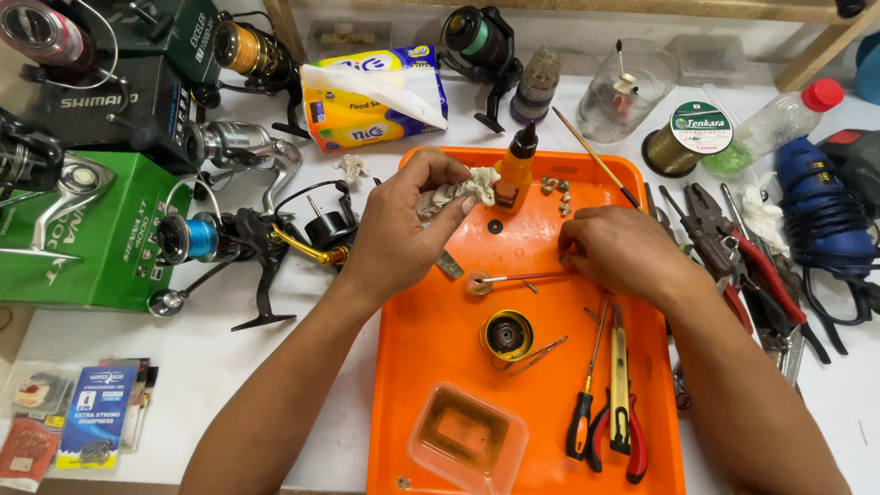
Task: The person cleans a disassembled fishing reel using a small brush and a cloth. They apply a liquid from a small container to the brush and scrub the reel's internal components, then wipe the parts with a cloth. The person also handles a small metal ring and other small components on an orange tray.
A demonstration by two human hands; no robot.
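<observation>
My left hand (399, 234) hovers over the top left of the orange tray (431, 367), fingers pinched together on a crumpled rag (458, 191); I judge it soft, light and limp, best taken by a bunched fold. My right hand (619, 252) rests on the tray, fingers closed on the end of a thin brush (513, 278), a stiff, light stick, easy to roll. Just beyond the rag stands a smooth plastic oil bottle (515, 170); a round metal spool (505, 335) lies nearer me.
</observation>
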